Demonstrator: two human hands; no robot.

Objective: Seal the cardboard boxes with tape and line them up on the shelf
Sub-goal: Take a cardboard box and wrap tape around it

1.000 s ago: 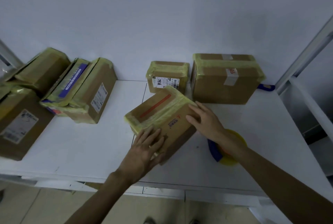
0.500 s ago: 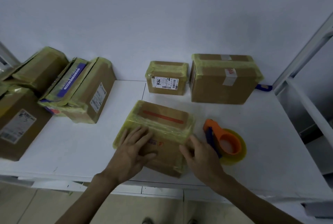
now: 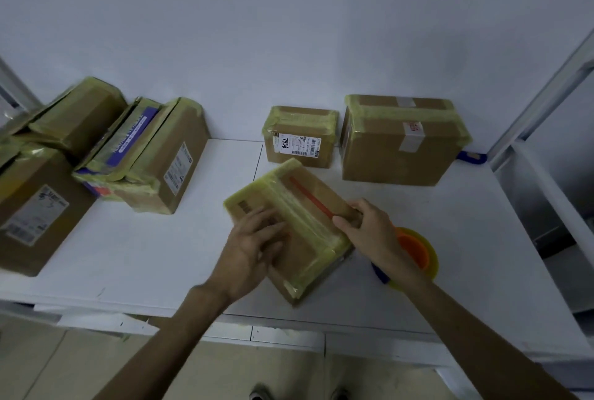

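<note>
"Near the front edge of the shelf (image 3: 160, 255), where does the box (image 3: 308, 238) sit?"
"Askew between both hands, already wrapped in yellowish tape. The left hand (image 3: 254, 248) lays spread fingers flat on its upper face. The right hand (image 3: 369, 232) grips the far end, fingers curled round the edge."
"Which step is that?"
"Checking the seal, most likely. The tape dispenser (image 3: 418, 251) lies idle under the right wrist."
"And next?"
"Probably a two-handed carry to the back, set square beside the small labelled box (image 3: 300, 139)."
</note>
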